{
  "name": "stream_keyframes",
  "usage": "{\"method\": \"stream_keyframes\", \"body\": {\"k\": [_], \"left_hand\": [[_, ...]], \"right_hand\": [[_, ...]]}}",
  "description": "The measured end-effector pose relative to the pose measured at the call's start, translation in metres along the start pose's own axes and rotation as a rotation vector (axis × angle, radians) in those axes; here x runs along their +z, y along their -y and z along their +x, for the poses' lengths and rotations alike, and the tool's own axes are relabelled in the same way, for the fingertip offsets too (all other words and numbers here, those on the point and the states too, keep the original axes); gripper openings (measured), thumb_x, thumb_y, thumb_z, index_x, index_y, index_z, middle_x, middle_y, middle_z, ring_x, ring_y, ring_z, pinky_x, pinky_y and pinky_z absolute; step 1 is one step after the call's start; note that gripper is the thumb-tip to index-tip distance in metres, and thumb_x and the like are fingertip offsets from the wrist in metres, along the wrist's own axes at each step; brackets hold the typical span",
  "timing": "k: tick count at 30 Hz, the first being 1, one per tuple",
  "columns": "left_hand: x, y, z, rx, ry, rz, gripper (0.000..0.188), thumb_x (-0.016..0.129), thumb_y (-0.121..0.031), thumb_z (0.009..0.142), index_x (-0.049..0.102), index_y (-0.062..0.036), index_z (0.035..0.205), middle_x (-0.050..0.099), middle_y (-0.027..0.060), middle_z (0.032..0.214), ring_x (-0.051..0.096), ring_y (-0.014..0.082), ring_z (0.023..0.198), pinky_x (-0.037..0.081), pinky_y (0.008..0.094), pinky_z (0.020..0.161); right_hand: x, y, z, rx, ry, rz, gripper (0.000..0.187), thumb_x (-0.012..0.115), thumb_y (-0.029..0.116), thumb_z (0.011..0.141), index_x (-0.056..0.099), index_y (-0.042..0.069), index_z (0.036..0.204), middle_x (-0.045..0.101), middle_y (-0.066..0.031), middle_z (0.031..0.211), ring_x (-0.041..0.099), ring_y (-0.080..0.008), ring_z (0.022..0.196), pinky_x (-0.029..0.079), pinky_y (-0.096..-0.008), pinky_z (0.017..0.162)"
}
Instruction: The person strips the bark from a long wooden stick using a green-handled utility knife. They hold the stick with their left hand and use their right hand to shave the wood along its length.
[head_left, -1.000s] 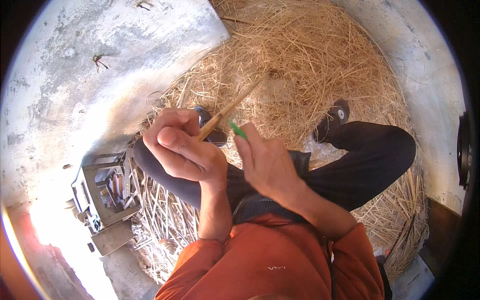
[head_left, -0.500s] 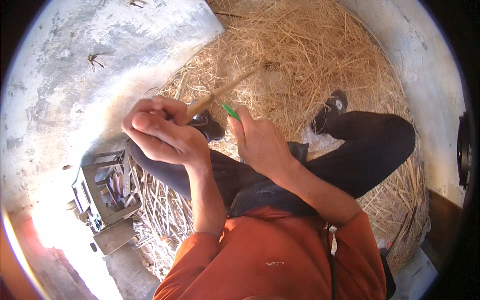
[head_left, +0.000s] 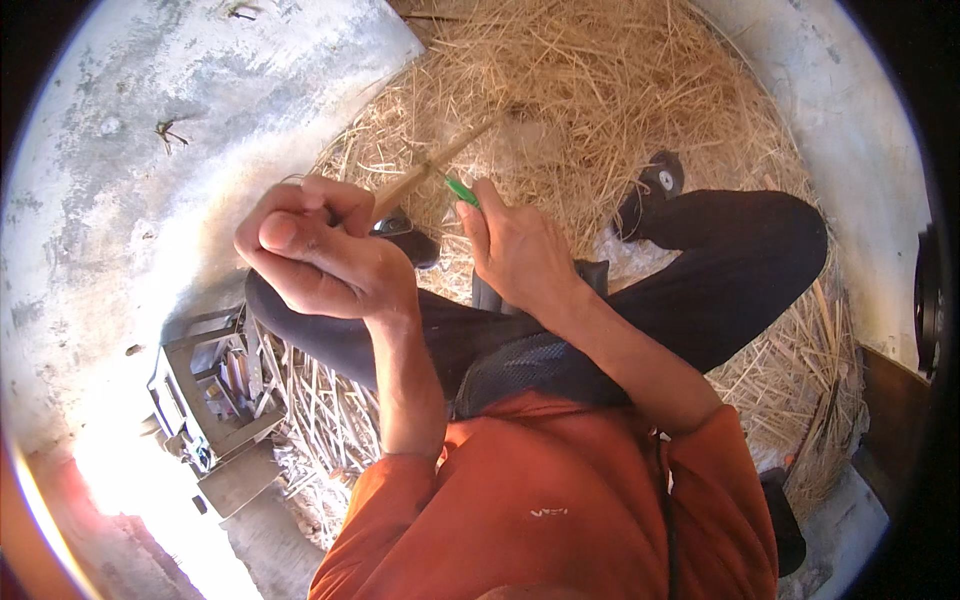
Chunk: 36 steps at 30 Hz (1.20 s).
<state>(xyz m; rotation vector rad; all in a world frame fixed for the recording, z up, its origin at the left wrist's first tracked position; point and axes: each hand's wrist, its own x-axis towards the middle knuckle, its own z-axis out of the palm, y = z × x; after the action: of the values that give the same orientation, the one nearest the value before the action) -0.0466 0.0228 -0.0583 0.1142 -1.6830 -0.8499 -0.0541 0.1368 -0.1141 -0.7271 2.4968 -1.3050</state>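
My left hand [head_left: 318, 245] is closed around the near end of a tan, tapering stick [head_left: 405, 187], which looks like bamboo or a stiff straw stalk. The stick points away and to the right, over the straw. Between thumb and fingers, my right hand [head_left: 522, 245] grips a small tool with a green handle [head_left: 461, 191]. Its thin dark tip meets the stick around mid-length, beyond my left fist. Whether the tip is a blade or a point is too small to tell.
Loose straw [head_left: 590, 70] covers the floor ahead, between pale walls [head_left: 240, 120]. To my left stands a wooden box [head_left: 215, 400] with small items inside, beside scattered cut stalks [head_left: 325, 410]. My crossed legs [head_left: 720, 270] in dark trousers lie beneath my hands.
The view has shifted slightly. Both hands keep their grips, and the green-handled tool stays against the stick with only a slight change of angle.
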Motion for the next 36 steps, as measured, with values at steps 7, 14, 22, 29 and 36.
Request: {"method": "stream_keyframes", "body": {"k": [7,14,22,29,36], "left_hand": [[0.003,0.0,0.001,0.034,0.044,-0.028,0.035,0.029,-0.033,0.102,0.037,-0.0024,0.087,0.039,0.0018,0.049,0.032,0.0055,0.038,0.021,0.0194,0.039],[0.002,-0.002,0.0,0.005,0.051,-0.06,0.035,0.03,-0.033,0.102,0.038,-0.002,0.088,0.039,0.0031,0.049,0.032,0.0053,0.038,0.021,0.0196,0.039],[-0.001,0.0,-0.006,0.061,0.141,-0.167,0.033,0.032,-0.032,0.101,0.038,-0.002,0.088,0.038,0.0023,0.049,0.03,0.0051,0.038,0.02,0.0184,0.039],[-0.008,0.007,-0.001,-0.036,0.039,-0.08,0.032,0.03,-0.031,0.102,0.038,-0.0034,0.088,0.035,0.0011,0.05,0.028,0.0053,0.038,0.019,0.0188,0.039],[0.001,-0.007,-0.003,-0.109,-0.038,0.049,0.033,0.029,-0.031,0.102,0.038,-0.0048,0.084,0.037,0.0027,0.058,0.035,0.0074,0.042,0.024,0.0192,0.039]], "right_hand": [[0.012,-0.02,0.01,0.005,-0.055,-0.026,0.026,0.041,0.027,0.096,0.047,0.002,0.096,0.054,-0.0233,0.055,0.056,-0.0446,0.054,0.043,-0.053,0.048],[0.001,-0.005,0.017,0.113,0.078,-0.01,0.029,0.041,0.027,0.096,0.051,0.0,0.097,0.057,-0.0256,0.062,0.058,-0.0466,0.062,0.045,-0.0535,0.058],[0.005,-0.074,0.045,0.246,-0.011,-0.146,0.033,0.041,0.026,0.096,0.052,-0.005,0.1,0.06,-0.0235,0.069,0.061,-0.0407,0.066,0.049,-0.048,0.063],[-0.011,-0.037,0.014,0.201,0.104,0.449,0.038,0.039,0.036,0.097,0.051,0.001,0.098,0.05,-0.0145,0.066,0.048,-0.0326,0.061,0.037,-0.042,0.06],[0.031,-0.053,0.016,0.082,0.081,0.16,0.048,0.031,0.041,0.099,0.054,0.0,0.091,0.053,-0.0192,0.065,0.052,-0.0373,0.059,0.041,-0.0471,0.058]]}}
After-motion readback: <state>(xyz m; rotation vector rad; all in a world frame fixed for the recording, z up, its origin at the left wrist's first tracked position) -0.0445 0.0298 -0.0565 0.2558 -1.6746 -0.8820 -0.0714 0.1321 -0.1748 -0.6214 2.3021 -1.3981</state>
